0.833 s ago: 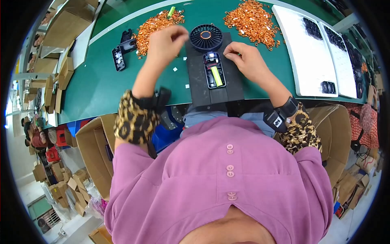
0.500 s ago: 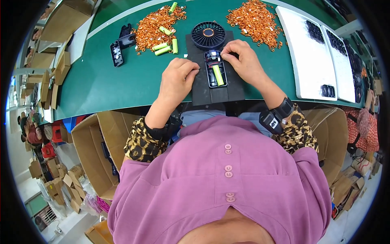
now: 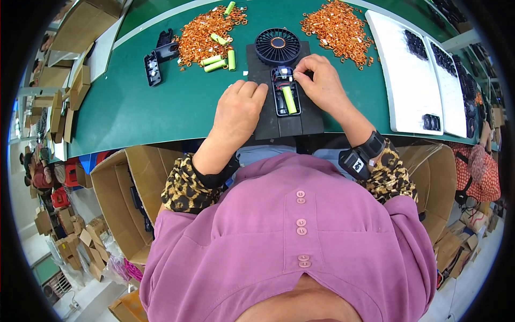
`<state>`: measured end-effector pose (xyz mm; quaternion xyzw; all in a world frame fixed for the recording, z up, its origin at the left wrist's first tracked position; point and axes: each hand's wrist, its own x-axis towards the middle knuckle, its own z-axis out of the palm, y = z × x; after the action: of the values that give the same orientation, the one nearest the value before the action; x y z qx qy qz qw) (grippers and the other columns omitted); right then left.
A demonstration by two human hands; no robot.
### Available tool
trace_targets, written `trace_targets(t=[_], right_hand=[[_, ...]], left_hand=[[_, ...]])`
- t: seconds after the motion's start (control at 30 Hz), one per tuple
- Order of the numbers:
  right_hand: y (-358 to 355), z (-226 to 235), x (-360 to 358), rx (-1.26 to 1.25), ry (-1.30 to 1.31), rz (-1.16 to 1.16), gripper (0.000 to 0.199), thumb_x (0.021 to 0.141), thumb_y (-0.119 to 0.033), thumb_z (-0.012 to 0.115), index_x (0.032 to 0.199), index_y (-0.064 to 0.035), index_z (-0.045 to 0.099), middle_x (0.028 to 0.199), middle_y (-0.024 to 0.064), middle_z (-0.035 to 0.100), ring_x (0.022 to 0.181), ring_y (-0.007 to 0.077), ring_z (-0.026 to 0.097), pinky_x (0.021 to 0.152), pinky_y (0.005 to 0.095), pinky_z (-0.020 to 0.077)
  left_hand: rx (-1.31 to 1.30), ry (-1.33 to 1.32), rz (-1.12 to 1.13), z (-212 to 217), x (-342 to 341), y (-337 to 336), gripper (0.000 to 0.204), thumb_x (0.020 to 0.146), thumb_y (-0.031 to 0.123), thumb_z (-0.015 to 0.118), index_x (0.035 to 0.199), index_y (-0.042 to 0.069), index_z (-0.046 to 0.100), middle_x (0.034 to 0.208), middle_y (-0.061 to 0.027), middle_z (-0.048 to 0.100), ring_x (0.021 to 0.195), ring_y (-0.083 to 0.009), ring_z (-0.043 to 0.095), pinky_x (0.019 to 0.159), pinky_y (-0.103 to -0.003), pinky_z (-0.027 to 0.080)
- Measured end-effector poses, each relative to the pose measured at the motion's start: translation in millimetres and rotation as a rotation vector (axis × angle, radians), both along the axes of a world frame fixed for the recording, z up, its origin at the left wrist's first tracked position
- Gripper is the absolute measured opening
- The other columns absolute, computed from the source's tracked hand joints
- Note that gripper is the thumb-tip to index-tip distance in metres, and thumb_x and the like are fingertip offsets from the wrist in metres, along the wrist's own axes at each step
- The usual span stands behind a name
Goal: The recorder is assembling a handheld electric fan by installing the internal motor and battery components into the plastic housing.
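A black handheld fan lies on a dark mat [image 3: 306, 125], its round grille [image 3: 277, 46] at the far end. Its open handle housing [image 3: 278, 107] holds a yellow-green cylindrical battery [image 3: 289, 100], with small wires and parts above it. My right hand [image 3: 323, 83] pinches at the housing's upper right edge; what sits between thumb and forefinger is too small to make out. To the left of the housing is my left hand [image 3: 238, 111], back upward, fingers bent and pressed together. The thumb and anything under those fingers are hidden.
Piles of small orange rings lie at the back left [image 3: 201, 37] and back right [image 3: 335, 29]. Loose batteries [image 3: 215, 65] rest by the left pile, near black casing parts [image 3: 153, 70]. White foam trays [image 3: 399, 70] with black parts stand right. Cardboard boxes [image 3: 115, 201] flank me.
My left hand has turned from a sideways pinch to back upward and moved slightly right. The right hand stays pinching at the housing's edge. The battery has not visibly moved within the housing.
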<state>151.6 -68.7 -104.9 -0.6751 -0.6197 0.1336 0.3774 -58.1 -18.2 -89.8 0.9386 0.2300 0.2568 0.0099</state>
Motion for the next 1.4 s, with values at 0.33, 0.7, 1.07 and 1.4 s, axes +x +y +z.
trace_targets(t=[0.33,0.7,1.07,1.4], right_hand=[[-0.3,3.5,-10.4,0.029,-0.014,-0.085,0.004,0.074,-0.005,0.061,0.076,-0.0021,0.058,0.087,0.013,0.057,0.09,0.0324,0.053,0.078,0.0411,0.0444],[-1.6,-0.9,-12.5,0.083,-0.157,-0.08,0.004,0.077,-0.006,0.058,0.08,-0.0035,0.056,0.09,0.0119,0.056,0.092,0.033,0.052,0.075,0.0427,0.0475],[-4.2,-5.8,-11.7,0.143,-0.109,-0.075,0.005,0.077,-0.006,0.059,0.08,-0.0037,0.055,0.089,0.0113,0.056,0.09,0.0319,0.052,0.075,0.0419,0.0473],[-4.4,-8.2,-12.7,0.183,-0.073,-0.063,0.006,0.077,-0.006,0.061,0.081,-0.0041,0.056,0.089,0.0109,0.056,0.09,0.0318,0.051,0.076,0.0409,0.0456]], left_hand=[[-0.315,-0.249,0.114,-8.9,2.9,6.2,0.01,0.077,0.004,0.065,0.087,0.004,0.064,0.084,-0.0093,0.062,0.077,-0.0228,0.062,0.068,-0.034,0.05],[-0.773,-0.455,0.228,-21.2,27.5,23.9,0.011,0.075,0.01,0.073,0.084,0.004,0.072,0.092,-0.0066,0.059,0.079,-0.0154,0.058,0.069,-0.027,0.048],[-0.765,-0.426,0.286,-20.4,33.1,23.5,0.011,0.073,0.012,0.073,0.081,0.005,0.071,0.091,-0.0075,0.058,0.078,-0.0174,0.057,0.069,-0.029,0.047],[-0.566,-0.469,0.23,-28.7,32.9,18.4,0.009,0.072,0.009,0.07,0.081,0.007,0.067,0.089,-0.0077,0.061,0.088,-0.0251,0.057,0.08,-0.034,0.045]])
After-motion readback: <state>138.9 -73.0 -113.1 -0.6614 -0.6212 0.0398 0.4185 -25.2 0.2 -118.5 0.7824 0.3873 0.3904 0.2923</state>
